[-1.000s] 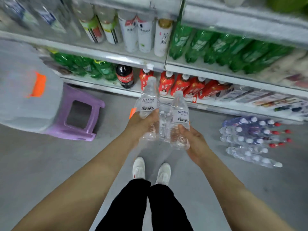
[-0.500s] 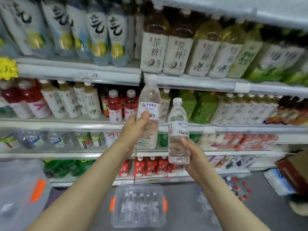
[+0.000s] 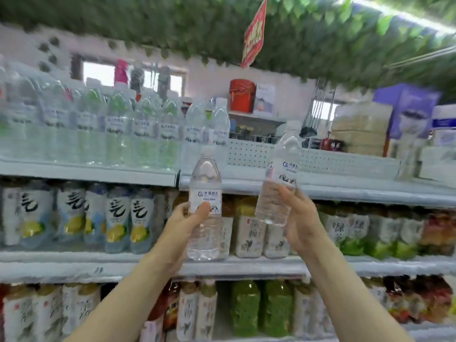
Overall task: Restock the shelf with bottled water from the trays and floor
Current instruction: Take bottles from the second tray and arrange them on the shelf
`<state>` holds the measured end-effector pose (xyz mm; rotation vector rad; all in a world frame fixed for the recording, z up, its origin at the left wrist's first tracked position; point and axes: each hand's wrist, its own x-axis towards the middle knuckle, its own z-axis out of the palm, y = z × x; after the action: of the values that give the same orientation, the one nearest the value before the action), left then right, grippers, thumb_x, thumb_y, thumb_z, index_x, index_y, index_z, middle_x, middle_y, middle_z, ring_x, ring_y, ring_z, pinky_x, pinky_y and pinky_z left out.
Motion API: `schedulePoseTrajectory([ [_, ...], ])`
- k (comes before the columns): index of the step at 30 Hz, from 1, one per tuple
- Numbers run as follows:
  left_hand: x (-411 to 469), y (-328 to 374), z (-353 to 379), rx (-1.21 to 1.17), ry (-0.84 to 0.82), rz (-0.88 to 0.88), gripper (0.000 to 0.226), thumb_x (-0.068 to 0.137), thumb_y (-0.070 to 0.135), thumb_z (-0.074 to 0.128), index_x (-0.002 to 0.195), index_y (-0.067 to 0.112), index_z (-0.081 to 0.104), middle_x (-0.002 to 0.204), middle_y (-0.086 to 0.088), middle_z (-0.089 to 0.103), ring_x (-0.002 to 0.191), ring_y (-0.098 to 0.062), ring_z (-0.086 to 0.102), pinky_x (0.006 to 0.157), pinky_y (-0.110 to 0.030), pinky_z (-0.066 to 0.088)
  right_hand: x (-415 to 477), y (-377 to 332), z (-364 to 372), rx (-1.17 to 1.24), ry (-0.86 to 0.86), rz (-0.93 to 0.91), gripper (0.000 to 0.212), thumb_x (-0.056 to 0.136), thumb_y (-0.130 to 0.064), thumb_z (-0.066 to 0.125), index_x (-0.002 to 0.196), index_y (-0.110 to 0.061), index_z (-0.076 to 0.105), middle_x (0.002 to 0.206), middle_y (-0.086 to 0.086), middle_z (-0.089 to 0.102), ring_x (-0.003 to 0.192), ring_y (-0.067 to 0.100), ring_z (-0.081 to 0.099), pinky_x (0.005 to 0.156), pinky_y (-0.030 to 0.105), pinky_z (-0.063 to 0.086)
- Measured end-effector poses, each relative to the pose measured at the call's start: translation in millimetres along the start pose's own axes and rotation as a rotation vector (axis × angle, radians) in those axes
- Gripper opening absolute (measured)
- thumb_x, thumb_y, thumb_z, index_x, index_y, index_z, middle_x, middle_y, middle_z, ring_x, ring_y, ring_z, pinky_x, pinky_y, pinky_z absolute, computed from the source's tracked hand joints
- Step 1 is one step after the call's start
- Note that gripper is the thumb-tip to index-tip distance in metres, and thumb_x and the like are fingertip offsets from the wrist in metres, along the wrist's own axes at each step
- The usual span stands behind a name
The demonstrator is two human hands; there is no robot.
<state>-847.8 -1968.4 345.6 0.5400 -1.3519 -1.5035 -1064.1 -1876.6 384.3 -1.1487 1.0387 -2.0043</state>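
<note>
My left hand (image 3: 183, 222) grips a clear water bottle (image 3: 205, 183) with a white label, held upright in front of the shelving. My right hand (image 3: 297, 218) grips a second water bottle (image 3: 283, 166), tilted slightly left and raised to the height of the top shelf (image 3: 345, 183). On the left part of the top shelf stands a row of matching water bottles (image 3: 118, 129), ending at about the middle. To the right of that row the shelf surface in front of the white perforated back panel (image 3: 249, 154) is bare.
Lower shelves hold tea and lemon drink bottles (image 3: 118, 218) and green bottles (image 3: 261, 307). Behind the top shelf are a red tin (image 3: 241, 95), stacked goods and a purple box (image 3: 407, 107). A red sign (image 3: 254, 33) hangs from a leafy ceiling.
My view has swung up from the floor and tray to the top shelf. Both hands have lifted their bottles, the right one rising higher and moving apart from the left.
</note>
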Motion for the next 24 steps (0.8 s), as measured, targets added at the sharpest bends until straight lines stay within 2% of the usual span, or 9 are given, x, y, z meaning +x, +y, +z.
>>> schedulePoseTrajectory([
  [2, 16.6, 7.4, 9.9, 0.007, 0.005, 0.038, 0.102, 0.054, 0.068, 0.085, 0.136, 0.017, 0.051, 0.115, -0.002, 0.073, 0.106, -0.023, 0.069, 0.100, -0.046, 0.048, 41.2, -22.8, -4.0, -0.024, -0.011, -0.037, 0.061, 0.074, -0.026, 0.078, 0.130, -0.010, 0.061, 0.114, 0.006, 0.075, 0.100, 0.027, 0.072, 0.085, 0.045, 0.057],
  [6, 53.7, 22.2, 28.0, -0.034, 0.050, 0.106, 0.114, 0.060, 0.066, 0.083, 0.151, 0.018, 0.034, 0.132, 0.004, 0.057, 0.120, -0.018, 0.053, 0.114, -0.048, 0.031, 126.1, -51.7, -8.0, -0.128, -0.053, -0.079, 0.060, 0.078, -0.018, 0.082, 0.132, -0.013, 0.059, 0.121, 0.003, 0.073, 0.110, 0.020, 0.069, 0.094, 0.041, 0.051],
  [9, 77.1, 23.1, 35.2, -0.012, 0.082, 0.167, 0.116, 0.053, 0.072, 0.082, 0.147, 0.017, 0.040, 0.134, -0.001, 0.061, 0.122, -0.020, 0.057, 0.113, -0.047, 0.035, 180.4, -47.0, -9.8, -0.142, -0.083, -0.032, 0.057, 0.080, -0.007, 0.082, 0.129, -0.014, 0.054, 0.119, 0.007, 0.072, 0.106, 0.021, 0.069, 0.092, 0.043, 0.050],
  [12, 94.9, 20.6, 42.1, -0.001, 0.103, 0.185, 0.082, 0.068, 0.058, 0.079, 0.133, 0.015, 0.053, 0.121, -0.004, 0.071, 0.110, -0.022, 0.067, 0.102, -0.043, 0.046, 225.7, -27.7, -5.9, -0.243, -0.124, 0.026, 0.059, 0.075, -0.006, 0.087, 0.123, -0.017, 0.054, 0.117, 0.008, 0.072, 0.108, 0.025, 0.067, 0.102, 0.051, 0.044],
  [14, 104.7, 16.5, 45.5, 0.026, 0.115, 0.183, 0.071, 0.072, 0.055, 0.077, 0.128, 0.016, 0.056, 0.112, -0.003, 0.075, 0.101, -0.025, 0.071, 0.093, -0.041, 0.051, 248.8, -13.2, -1.6, -0.294, -0.145, 0.073, 0.056, 0.072, -0.005, 0.089, 0.115, -0.021, 0.055, 0.113, 0.007, 0.072, 0.107, 0.026, 0.067, 0.103, 0.052, 0.045],
  [16, 111.2, 14.3, 47.7, 0.036, 0.138, 0.193, 0.065, 0.073, 0.052, 0.074, 0.125, 0.016, 0.057, 0.108, -0.005, 0.076, 0.098, -0.027, 0.073, 0.093, -0.044, 0.052, 266.8, 1.6, 4.0, -0.329, -0.177, 0.106, 0.056, 0.069, -0.005, 0.091, 0.109, -0.023, 0.056, 0.112, 0.005, 0.072, 0.109, 0.027, 0.066, 0.104, 0.055, 0.044],
  [18, 115.4, 13.9, 47.7, 0.030, 0.164, 0.202, 0.067, 0.071, 0.051, 0.073, 0.125, 0.014, 0.057, 0.110, -0.006, 0.075, 0.102, -0.028, 0.071, 0.099, -0.049, 0.050, 280.6, 13.9, 9.7, -0.337, -0.210, 0.139, 0.060, 0.068, -0.005, 0.092, 0.114, -0.021, 0.057, 0.115, 0.006, 0.072, 0.112, 0.028, 0.064, 0.102, 0.053, 0.043],
  [21, 117.7, 15.1, 46.0, 0.011, 0.171, 0.195, 0.063, 0.074, 0.048, 0.073, 0.123, 0.010, 0.059, 0.107, -0.010, 0.075, 0.100, -0.031, 0.072, 0.094, -0.049, 0.052, 294.2, 23.6, 15.3, -0.304, -0.233, 0.176, 0.066, 0.070, -0.003, 0.090, 0.124, -0.016, 0.054, 0.117, 0.007, 0.071, 0.116, 0.028, 0.063, 0.105, 0.053, 0.040],
  [24, 118.6, 17.1, 39.3, 0.014, 0.164, 0.193, 0.079, 0.065, 0.061, 0.084, 0.124, 0.013, 0.059, 0.110, -0.008, 0.075, 0.105, -0.030, 0.071, 0.100, -0.053, 0.048, 302.5, 30.2, 15.5, -0.309, -0.249, 0.184, 0.066, 0.072, -0.009, 0.091, 0.124, -0.017, 0.051, 0.117, 0.006, 0.069, 0.116, 0.028, 0.062, 0.107, 0.051, 0.041],
])
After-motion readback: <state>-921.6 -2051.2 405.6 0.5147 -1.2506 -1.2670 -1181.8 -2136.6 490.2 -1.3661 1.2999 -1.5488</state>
